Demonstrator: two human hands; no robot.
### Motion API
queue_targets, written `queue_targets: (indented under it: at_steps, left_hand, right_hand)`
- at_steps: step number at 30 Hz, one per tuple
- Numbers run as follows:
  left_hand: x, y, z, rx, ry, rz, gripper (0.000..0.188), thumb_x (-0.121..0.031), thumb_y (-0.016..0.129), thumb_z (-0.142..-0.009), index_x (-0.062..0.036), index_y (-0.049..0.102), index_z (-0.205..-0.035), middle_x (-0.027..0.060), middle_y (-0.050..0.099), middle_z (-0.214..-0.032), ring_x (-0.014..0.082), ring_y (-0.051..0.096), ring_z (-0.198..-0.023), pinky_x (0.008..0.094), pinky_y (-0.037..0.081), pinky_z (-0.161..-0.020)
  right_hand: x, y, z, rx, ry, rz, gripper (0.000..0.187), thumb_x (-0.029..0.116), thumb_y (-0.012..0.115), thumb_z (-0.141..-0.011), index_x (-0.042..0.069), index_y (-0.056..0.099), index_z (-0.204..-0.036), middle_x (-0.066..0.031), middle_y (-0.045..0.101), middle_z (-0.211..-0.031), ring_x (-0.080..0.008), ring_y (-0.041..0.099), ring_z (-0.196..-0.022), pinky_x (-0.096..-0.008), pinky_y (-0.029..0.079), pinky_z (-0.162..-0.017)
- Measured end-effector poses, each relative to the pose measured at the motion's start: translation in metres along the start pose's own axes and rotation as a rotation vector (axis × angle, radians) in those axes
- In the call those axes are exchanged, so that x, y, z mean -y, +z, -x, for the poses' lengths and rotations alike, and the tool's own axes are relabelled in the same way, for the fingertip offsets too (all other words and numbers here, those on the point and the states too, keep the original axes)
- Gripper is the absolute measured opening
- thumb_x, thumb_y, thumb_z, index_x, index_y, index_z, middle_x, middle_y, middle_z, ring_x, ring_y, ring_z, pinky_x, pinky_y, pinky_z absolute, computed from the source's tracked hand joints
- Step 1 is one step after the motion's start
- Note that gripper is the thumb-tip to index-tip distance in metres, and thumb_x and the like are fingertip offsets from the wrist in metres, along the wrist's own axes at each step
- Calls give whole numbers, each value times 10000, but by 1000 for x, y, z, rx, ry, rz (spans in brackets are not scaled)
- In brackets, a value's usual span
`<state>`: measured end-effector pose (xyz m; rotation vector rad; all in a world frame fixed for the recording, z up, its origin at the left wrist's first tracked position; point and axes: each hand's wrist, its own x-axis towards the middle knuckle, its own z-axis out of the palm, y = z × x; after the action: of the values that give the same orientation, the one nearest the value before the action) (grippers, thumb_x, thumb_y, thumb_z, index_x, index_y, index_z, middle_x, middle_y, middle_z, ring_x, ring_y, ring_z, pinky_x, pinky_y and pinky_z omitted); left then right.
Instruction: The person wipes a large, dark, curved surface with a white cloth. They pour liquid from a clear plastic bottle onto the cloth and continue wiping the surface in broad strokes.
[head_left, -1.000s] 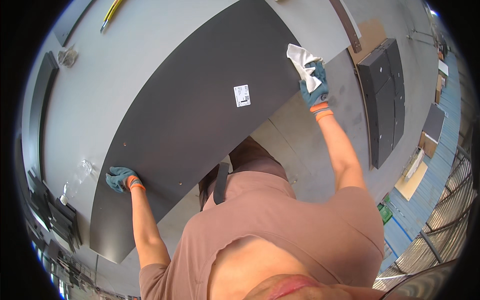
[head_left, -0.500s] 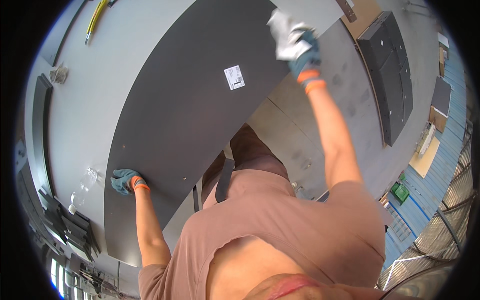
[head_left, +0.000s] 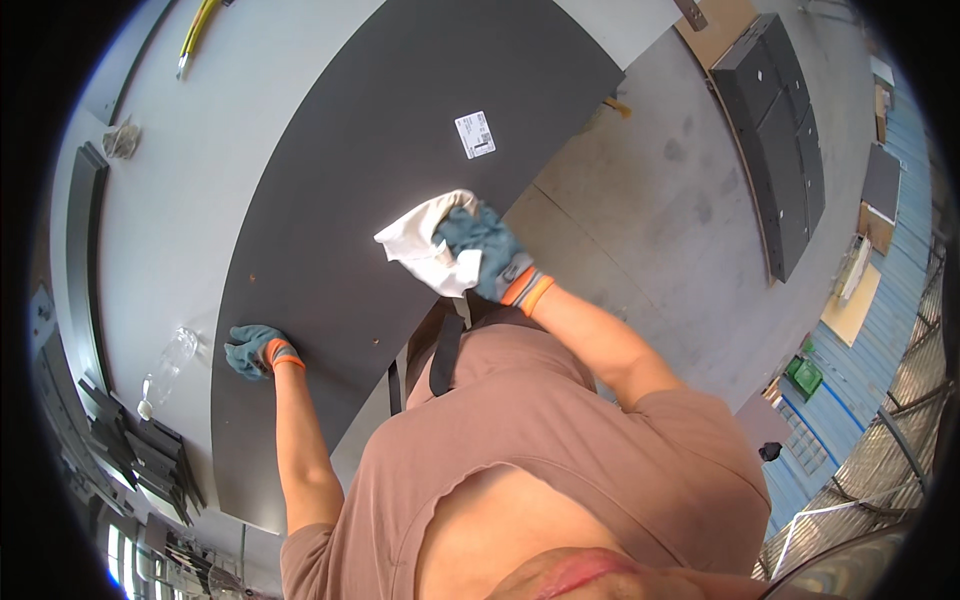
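Note:
A large dark grey panel (head_left: 330, 180) with a white label (head_left: 475, 135) lies flat before me. My right hand (head_left: 485, 250), in a blue-grey glove with an orange cuff, is closed on a crumpled white cloth (head_left: 425, 235). The cloth is at the panel's near edge, in front of my waist; whether it touches the surface I cannot tell. My left hand (head_left: 258, 350), gloved alike, rests on the panel close to its left edge. Its fingers are slightly bent and apart, with nothing in them. Small holes show in the panel near that hand.
A clear plastic bottle (head_left: 170, 370) lies left of the panel on the light grey table (head_left: 190, 230). Dark strips (head_left: 85, 260) and a yellow-handled tool (head_left: 195, 40) lie there too. Across the concrete floor (head_left: 640, 220), dark panels (head_left: 770, 140) are stacked at right. A green crate (head_left: 803, 375) stands farther off.
My right hand has swept the cloth from the panel's far right end back toward my waist, moving left and nearer. My left hand stays at about the same spot on the panel.

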<state>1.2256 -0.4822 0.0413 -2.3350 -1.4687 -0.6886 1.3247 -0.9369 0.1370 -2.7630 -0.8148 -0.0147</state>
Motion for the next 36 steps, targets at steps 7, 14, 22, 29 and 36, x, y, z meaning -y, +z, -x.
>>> queue_targets:
  at_steps: [7, 14, 22, 29, 36]
  left_hand:
    - [-1, 6, -3, 21, 1, 39, 448, -446, 666, -990, -38, 699, -1171, 148, 717, -1136, 329, 706, -1056, 469, 578, -906]
    - [-17, -16, 2, 57, -31, 1, 501, -473, 628, -1011, -35, 672, -1249, 143, 681, -1244, 329, 664, -1163, 474, 526, -992]
    - [-15, -14, 7, -7, 24, -21, 463, -433, 661, -1000, -47, 672, -1254, 142, 684, -1255, 332, 654, -1197, 484, 502, -1008]
    - [-26, -19, -1, -108, 79, 35, 395, -383, 704, -976, -46, 703, -1180, 159, 714, -1172, 354, 686, -1124, 500, 539, -942]
    - [-50, -39, -5, -81, 33, 130, 341, -302, 709, -954, -20, 696, -1144, 216, 706, -1142, 402, 664, -1120, 519, 525, -968]
  right_hand:
    - [-270, -46, -82, -441, 255, 173, 256, 166, 690, -876, 105, 640, -1120, -83, 655, -1092, -288, 625, -1101, -423, 486, -990]
    - [-294, -42, -104, -523, 212, 271, 228, 213, 701, -862, 152, 658, -1078, -59, 659, -1083, -313, 618, -1074, -441, 477, -976]
    - [-144, -26, -188, -289, 159, 165, 214, 209, 665, -887, 116, 655, -1080, -94, 671, -1058, -283, 657, -1026, -404, 514, -921]
    - [92, 61, -212, -212, -485, -91, 360, 272, 533, -968, 59, 662, -1228, -108, 693, -1239, -266, 663, -1139, -390, 504, -1031]
    - [-238, -18, -255, -91, 174, 363, 345, 345, 517, -1017, 138, 689, -802, -126, 732, -823, -279, 690, -646, -419, 486, -519]
